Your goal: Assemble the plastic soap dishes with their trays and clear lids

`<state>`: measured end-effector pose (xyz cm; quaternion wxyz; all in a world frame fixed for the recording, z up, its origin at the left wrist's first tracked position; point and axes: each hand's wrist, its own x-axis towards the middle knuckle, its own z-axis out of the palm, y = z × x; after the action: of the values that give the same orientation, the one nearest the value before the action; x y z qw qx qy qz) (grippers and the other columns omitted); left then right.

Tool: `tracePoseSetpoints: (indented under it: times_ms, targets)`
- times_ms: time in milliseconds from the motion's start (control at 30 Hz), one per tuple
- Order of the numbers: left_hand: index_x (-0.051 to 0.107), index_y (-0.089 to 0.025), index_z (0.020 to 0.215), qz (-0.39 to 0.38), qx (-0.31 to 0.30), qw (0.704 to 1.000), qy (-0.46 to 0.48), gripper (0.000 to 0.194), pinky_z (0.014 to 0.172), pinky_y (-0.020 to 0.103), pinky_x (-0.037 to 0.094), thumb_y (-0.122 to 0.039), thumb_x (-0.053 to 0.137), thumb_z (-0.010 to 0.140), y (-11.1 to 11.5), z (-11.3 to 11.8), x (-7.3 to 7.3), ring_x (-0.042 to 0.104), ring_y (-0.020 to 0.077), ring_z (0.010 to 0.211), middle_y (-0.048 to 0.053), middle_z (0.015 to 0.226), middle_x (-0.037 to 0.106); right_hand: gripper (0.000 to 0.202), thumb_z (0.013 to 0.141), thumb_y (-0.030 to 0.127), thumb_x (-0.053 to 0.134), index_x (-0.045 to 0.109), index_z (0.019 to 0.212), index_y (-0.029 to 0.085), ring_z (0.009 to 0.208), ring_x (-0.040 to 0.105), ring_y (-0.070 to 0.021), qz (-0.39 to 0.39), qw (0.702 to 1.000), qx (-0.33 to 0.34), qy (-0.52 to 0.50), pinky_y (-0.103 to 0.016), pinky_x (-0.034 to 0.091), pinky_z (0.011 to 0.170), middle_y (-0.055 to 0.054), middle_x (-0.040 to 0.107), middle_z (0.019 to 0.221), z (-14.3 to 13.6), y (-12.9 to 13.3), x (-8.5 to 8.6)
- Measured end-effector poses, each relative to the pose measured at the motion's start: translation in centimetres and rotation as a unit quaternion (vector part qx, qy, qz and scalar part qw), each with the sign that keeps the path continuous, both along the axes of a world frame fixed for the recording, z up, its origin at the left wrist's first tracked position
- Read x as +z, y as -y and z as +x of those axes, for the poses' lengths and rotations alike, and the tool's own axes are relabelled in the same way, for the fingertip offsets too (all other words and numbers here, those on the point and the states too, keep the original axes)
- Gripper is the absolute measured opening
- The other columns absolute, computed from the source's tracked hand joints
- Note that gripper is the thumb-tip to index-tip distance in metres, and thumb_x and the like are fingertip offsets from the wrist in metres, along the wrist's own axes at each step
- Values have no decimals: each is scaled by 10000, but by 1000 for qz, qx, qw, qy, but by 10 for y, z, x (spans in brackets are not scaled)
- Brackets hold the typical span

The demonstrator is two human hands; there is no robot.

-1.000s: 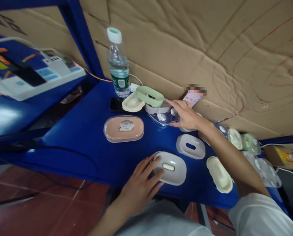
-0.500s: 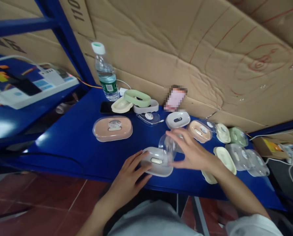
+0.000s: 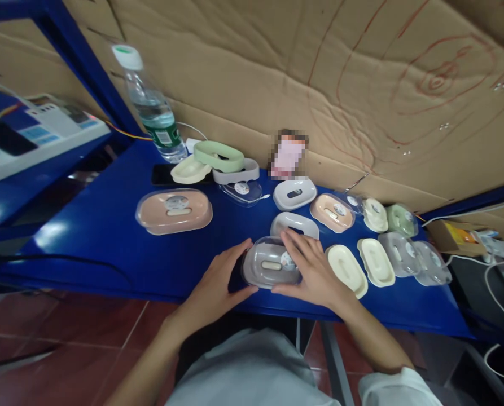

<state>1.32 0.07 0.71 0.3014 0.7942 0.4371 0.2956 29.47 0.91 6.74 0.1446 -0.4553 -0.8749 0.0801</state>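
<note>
A grey soap dish (image 3: 265, 265) stands near the table's front edge with a clear lid over it, a round sticker on the lid's right part. My left hand (image 3: 224, 276) grips its left end, fingertips at the back and thumb at the front. From the right, my right hand (image 3: 311, 268) holds the lidded dish, its fingers over the lid and its thumb low at the front. Just behind lies a grey oval ring-like part (image 3: 289, 220), partly covered by my right fingers. Two cream trays, the nearer cream tray (image 3: 347, 269) among them, lie right of my right hand.
A lidded pink dish (image 3: 173, 211) sits to the left on the blue table (image 3: 108, 248). Behind stand a water bottle (image 3: 156, 115), stacked green part (image 3: 218, 156) and others, and a phone (image 3: 289, 155) against cardboard. Several lidded dishes line the right, including a green one (image 3: 402, 220).
The clear lid, tilted in my right hand before, now sits over the grey dish. My left hand has shifted from on the dish to its left end. The camera view has moved slightly.
</note>
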Motion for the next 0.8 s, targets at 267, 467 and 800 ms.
tracePoseSetpoints:
  times_ms: [267, 467, 800]
  targets:
    - [298, -367, 1683, -39, 14, 999, 1, 877, 1247, 516, 448, -449, 793, 963, 0, -1, -2, 511, 318, 1518, 93, 1652, 525, 839, 985, 633, 702, 427, 1638, 185, 1518, 493, -414, -9, 999, 32, -31, -638, 468, 1218, -244, 543, 1584, -8, 7, -9]
    - [390, -365, 1642, -35, -18, 998, -46, 768, 1196, 476, 473, -355, 775, 977, -1, 1, 7, 569, 301, 1431, 75, 1584, 578, 885, 989, 656, 681, 376, 1676, 188, 1532, 476, -418, -8, 999, 37, -12, -654, 460, 1226, -242, 519, 1602, 3, 11, -10]
    - [421, -338, 1617, -25, -31, 997, -62, 719, 1207, 480, 444, -388, 756, 983, 1, 2, 9, 563, 312, 1438, 89, 1567, 587, 854, 988, 608, 708, 415, 1673, 190, 1542, 449, -435, 40, 995, 72, 50, -649, 460, 1219, -269, 474, 1634, 4, 17, -18]
